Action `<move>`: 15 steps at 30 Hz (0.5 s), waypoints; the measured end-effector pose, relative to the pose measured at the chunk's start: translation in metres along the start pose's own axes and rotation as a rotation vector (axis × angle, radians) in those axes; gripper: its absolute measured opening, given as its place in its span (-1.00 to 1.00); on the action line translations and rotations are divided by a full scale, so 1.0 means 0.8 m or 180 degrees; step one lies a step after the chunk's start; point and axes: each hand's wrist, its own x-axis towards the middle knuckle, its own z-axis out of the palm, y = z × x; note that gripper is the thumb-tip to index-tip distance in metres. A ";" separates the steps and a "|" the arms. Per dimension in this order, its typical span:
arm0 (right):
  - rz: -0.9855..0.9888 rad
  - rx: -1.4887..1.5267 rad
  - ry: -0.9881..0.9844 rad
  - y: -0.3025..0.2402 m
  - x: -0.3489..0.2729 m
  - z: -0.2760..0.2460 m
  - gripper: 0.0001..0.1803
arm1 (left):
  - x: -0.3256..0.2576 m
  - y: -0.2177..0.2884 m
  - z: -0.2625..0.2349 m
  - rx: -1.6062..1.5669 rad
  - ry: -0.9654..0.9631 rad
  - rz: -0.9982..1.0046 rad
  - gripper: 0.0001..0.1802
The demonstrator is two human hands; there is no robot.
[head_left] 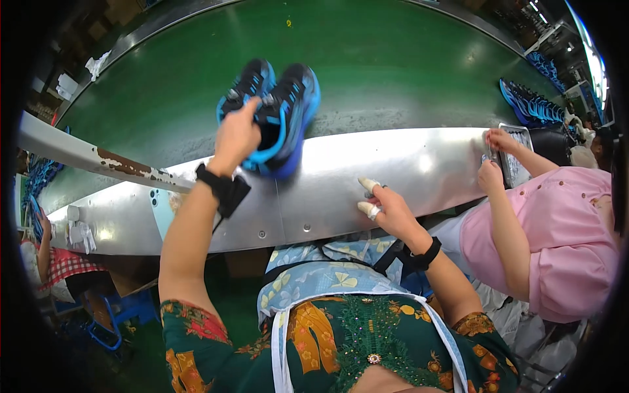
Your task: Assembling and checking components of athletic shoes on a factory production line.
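Observation:
Over the seam between a green belt (pixel 393 72) and a metal ledge (pixel 334 157) is a pair of black and blue sneakers, the left one (pixel 250 82) partly behind the right one (pixel 288 114). My left hand (pixel 237 137) is closed at their heel openings, index finger stretched along the collars; its other fingertips are hidden. Slight blur softens the shoes, and whether they rest on the surface I cannot tell. Above the ledge's near edge, my right hand (pixel 391 211) holds nothing, with pale covers on two of its fingers, which stand apart.
A peeling white post (pixel 98 157) slants in from the left. Near it lies a pale green phone (pixel 161 213). At right, a person in pink (pixel 563 242) works beside a metal tray (pixel 517 160); several blue shoes (pixel 524 105) line the belt beyond. Another person's hand (pixel 43 226) is far left.

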 end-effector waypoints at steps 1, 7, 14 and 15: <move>-0.0021 -0.0028 0.0027 0.006 -0.004 -0.004 -0.45 | 0.032 -0.010 0.000 0.0042 0.0184 -0.0046 -0.46; -0.0074 -0.0153 0.0129 0.024 -0.015 0.007 -0.53 | 0.131 -0.101 0.035 0.0611 0.0007 -0.0479 -0.36; -0.0051 -0.0343 0.0278 0.037 -0.027 0.012 -0.61 | 0.003 -0.021 0.081 0.0322 0.1405 0.0962 -0.53; -0.0133 -0.0256 0.0374 0.043 -0.027 0.015 -0.67 | -0.034 0.004 0.081 0.0079 0.1125 0.0966 -0.51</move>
